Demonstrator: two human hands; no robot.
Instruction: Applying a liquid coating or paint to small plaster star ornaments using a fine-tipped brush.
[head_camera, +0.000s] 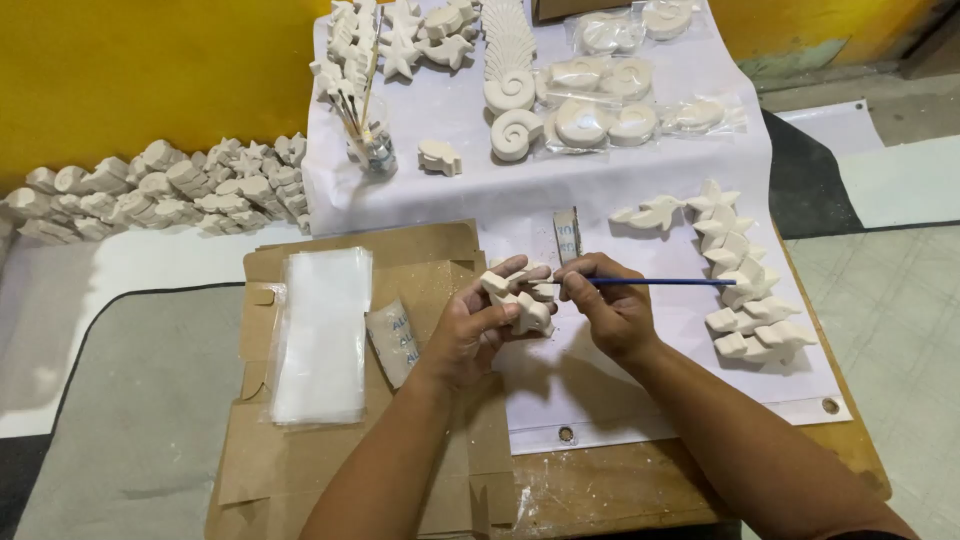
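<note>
Two hands meeting over the white sheet (640, 400) at table centre; left hand (470, 325) curled around a small unpainted white plaster figure (525, 305), gripped between thumb and fingers and lifted off the surface; right hand (610, 305) pinching a thin blue-handled brush (665, 282) near its working end, fingers pressed together on the shaft. Figure just left of the right hand, almost touching it; left hand nearer, already holding it. Brush handle lying nearly level, long axis left to right, tail trailing rightward over a curved row of white plaster fish shapes (750, 300); tip hidden where the fingers and figure meet, contact impossible to confirm. Brown cardboard (350, 470) with a stack of clear plastic bags (320, 335) lying left of the left hand, apart from it.
</note>
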